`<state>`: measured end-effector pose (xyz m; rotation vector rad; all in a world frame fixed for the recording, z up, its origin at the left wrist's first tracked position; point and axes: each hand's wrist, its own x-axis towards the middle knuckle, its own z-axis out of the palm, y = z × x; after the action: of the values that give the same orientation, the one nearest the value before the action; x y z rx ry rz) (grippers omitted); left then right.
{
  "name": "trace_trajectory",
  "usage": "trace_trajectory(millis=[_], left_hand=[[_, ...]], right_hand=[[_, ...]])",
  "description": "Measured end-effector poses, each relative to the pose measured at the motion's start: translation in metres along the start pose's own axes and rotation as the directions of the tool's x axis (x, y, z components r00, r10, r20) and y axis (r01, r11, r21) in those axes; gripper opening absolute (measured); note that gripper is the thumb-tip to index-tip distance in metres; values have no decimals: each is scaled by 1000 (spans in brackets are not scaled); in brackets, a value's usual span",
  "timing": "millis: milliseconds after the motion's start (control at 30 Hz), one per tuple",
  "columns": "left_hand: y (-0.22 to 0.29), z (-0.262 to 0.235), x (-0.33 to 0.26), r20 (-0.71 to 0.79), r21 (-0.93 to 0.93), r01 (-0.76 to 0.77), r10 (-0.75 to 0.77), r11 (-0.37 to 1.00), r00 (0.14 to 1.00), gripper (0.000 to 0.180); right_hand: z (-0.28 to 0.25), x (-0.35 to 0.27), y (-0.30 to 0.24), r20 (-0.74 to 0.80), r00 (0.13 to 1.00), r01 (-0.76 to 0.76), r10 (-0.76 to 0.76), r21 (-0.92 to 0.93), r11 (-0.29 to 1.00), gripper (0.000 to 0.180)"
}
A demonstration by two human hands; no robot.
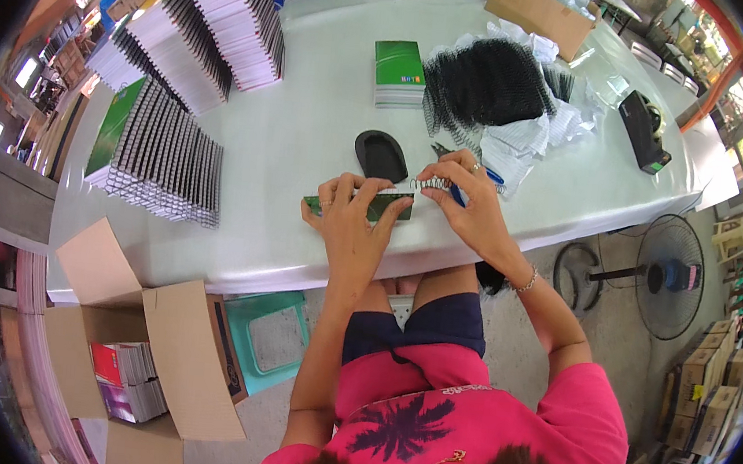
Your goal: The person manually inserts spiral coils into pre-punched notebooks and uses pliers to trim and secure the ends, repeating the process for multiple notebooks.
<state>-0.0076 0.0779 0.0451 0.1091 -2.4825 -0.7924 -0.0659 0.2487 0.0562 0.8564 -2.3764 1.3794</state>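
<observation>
My left hand is closed on a small green-covered notebook, held near the table's front edge with its fingers over the top. My right hand pinches a dark spiral binding coil, whose tip is at the notebook's right end. Whether the coil passes through any holes is too small to tell. Pliers with blue handles lie under and beside my right hand, partly hidden by it. Just beyond my left hand sits a black rounded tray.
A heap of black coils lies on crumpled paper beside a green notebook stack. Tall stacks of coil-bound notebooks stand at left. A tape dispenser is at right. An open carton and a fan flank the table.
</observation>
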Motion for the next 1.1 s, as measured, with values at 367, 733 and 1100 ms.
trace_trajectory(millis=[367,733,1100], left_hand=[[0,-2,2,12,0,13,-13,1000,1000,27],[3,-4,-1,-65,-87,94,-100,992,993,47],[-30,-6,-9,-60,-318,196,-226,927,972,72]], right_hand=[[-2,-3,0,202,976,-90,78,51,995,16],[0,6,-14,147,987,89,-69,-135,987,12],[-2,58,37,506,850,165,-149,13,986,36]])
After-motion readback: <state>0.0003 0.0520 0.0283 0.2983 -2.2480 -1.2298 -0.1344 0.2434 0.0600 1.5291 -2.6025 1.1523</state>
